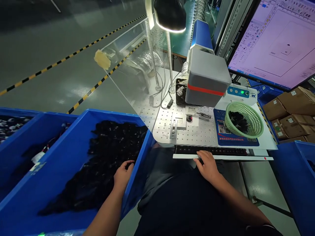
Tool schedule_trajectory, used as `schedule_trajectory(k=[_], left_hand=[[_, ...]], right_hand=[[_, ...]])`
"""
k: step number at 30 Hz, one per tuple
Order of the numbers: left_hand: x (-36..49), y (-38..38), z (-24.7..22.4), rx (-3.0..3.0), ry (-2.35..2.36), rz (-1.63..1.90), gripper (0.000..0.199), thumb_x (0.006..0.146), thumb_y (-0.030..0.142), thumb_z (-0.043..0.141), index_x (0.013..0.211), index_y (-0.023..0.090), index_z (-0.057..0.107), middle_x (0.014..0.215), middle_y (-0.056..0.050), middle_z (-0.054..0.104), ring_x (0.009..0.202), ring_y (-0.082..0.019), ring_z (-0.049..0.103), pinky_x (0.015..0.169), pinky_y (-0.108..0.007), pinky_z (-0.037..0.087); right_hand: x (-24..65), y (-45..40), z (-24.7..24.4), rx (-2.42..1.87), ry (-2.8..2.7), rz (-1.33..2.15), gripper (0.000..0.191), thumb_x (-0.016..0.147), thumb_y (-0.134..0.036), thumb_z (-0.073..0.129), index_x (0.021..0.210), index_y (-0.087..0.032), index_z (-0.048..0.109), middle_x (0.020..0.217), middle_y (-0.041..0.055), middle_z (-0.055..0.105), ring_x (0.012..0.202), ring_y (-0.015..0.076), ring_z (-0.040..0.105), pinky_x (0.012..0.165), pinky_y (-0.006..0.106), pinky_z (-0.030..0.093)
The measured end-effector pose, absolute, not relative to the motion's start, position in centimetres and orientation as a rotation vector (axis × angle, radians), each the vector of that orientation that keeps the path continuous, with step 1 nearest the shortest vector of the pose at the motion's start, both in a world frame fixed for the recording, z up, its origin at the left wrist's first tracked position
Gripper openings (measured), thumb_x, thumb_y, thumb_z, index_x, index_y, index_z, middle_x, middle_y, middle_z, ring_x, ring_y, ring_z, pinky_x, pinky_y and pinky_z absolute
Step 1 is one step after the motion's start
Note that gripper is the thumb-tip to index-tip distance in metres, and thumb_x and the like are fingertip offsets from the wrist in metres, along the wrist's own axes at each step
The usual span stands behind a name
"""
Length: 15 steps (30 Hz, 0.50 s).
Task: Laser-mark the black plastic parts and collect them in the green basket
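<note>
My left hand [123, 176] is down inside a large blue bin [85, 129], near its right wall, above a heap of small black parts [108, 154]. Its thumb and forefinger are curved with a gap between them, and I see nothing held there; the other fingers are partly hidden. My right hand [208, 167] rests with fingers stretched on the front edge of a black keyboard [221, 151]. Beyond it, a small round black part [189, 118] with a red light spot sits on the perforated metal plate [162, 126], under a grey machine head [208, 77].
A green basket [257, 123] with black parts stands on a blue mat [222, 139] at the right. A clear panel [123, 77] and a lit lamp [169, 16] rise at the plate's left. A monitor [278, 42] and cardboard boxes [295, 105] are on the right.
</note>
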<state>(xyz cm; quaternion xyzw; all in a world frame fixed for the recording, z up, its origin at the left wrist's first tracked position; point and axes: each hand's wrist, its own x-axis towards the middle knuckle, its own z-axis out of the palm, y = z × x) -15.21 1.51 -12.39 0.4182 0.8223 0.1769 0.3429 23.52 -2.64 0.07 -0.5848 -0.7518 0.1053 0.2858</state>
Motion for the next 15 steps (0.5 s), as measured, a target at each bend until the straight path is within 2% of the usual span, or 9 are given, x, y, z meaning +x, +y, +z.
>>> schedule_trajectory(k=[10, 15], left_hand=[[-14.71, 1.43, -11.40, 1.025, 2.158, 0.486, 0.051, 0.080, 0.042, 0.049, 0.123, 0.017, 0.061, 0.046, 0.003, 0.047, 0.058, -0.026, 0.058, 0.068, -0.036, 0.045], [-14.97, 1.48, -11.73, 1.026, 2.177, 0.509, 0.052, 0.079, 0.044, 0.051, 0.124, 0.017, 0.058, 0.060, -0.001, 0.057, 0.066, -0.027, 0.062, 0.071, -0.038, 0.047]], right_hand=[[23.88, -3.19, 0.35, -1.547, -1.872, 0.235, 0.023, 0.094, -0.029, 0.057, 0.114, -0.026, 0.066, 0.107, 0.0093, 0.070, 0.101, 0.0266, 0.065, 0.089, 0.048, 0.053], [23.68, -3.25, 0.33, -1.530, -1.789, 0.197, 0.022, 0.093, -0.025, 0.056, 0.113, -0.028, 0.066, 0.103, 0.0081, 0.070, 0.098, 0.0266, 0.066, 0.087, 0.048, 0.054]])
